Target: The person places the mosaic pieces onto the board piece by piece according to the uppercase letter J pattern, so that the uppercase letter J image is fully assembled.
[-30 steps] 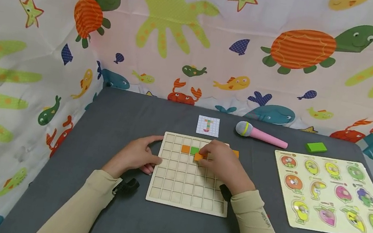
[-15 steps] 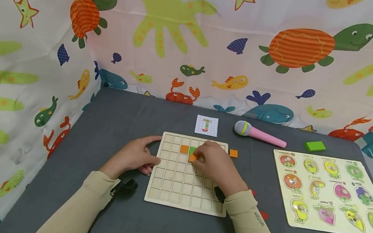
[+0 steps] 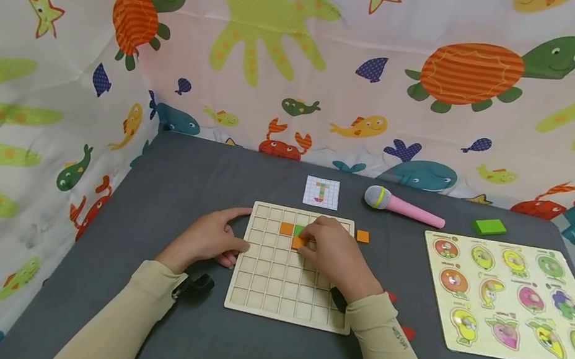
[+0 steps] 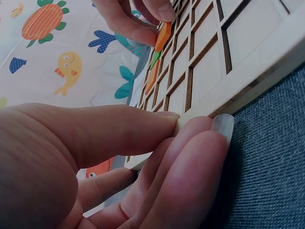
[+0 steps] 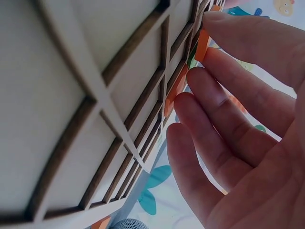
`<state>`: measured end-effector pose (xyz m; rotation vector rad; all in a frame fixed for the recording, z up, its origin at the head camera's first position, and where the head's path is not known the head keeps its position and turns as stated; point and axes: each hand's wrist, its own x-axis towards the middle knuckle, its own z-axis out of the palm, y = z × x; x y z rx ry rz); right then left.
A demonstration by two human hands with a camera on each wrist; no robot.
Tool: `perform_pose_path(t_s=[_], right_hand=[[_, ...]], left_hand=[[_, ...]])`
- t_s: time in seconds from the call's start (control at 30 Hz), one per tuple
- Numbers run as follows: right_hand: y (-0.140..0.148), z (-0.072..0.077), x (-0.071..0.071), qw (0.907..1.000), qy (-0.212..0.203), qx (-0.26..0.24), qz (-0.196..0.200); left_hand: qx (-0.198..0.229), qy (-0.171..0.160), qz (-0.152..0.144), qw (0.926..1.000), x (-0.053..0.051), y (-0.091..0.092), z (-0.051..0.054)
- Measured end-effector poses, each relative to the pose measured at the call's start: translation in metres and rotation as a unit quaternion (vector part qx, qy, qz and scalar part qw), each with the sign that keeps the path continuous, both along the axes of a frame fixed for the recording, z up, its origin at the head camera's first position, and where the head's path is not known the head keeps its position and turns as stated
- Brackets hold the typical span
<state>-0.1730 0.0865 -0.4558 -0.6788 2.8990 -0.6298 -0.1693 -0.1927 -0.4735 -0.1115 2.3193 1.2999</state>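
An orange tile point(image 3: 297, 243) is pinched between the thumb and first finger of the right hand point(image 3: 337, 255), and the other fingers are bent and held a little apart. The tile is held at a square of the wooden board point(image 3: 294, 275), just below a green tile point(image 3: 298, 230); whether it is pushed all the way in cannot be told. A second orange tile point(image 3: 286, 229) is set on the left of the green one, and a third orange tile point(image 5: 177, 88) is seen near the fingertips in the right wrist view. The board's left edge is pinched by the thumb and fingers of the left hand point(image 3: 207, 239). Beside the board, a loose orange tile point(image 3: 362, 236) is laid on the gray table point(image 3: 183, 339). Red pieces point(image 3: 408, 332) are partly hidden by the right sleeve point(image 3: 395, 353). Behind the board, a little picture card point(image 3: 322, 192), a pink microphone point(image 3: 404, 206) and a green block point(image 3: 490, 227) are lined up. On the right, a fruit puzzle point(image 3: 508, 304) is laid flat. Sea animals are printed on the cloth point(image 3: 336, 87) behind.
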Motion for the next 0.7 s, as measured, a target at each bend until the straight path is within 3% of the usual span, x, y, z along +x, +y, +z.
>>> perform_pose_path(t_s=[0.3, 0.7], right_hand=[[0.0007, -0.004, 0.0007, 0.9998, 0.017, 0.002, 0.005], [0.0, -0.0035, 0.0004, 0.9999, 0.006, -0.007, 0.01]], left_hand=[[-0.001, 0.003, -0.002, 1.0, -0.0005, 0.0003, -0.0009], [0.011, -0.007, -0.006, 0.9999, -0.0005, -0.0013, 0.0008]])
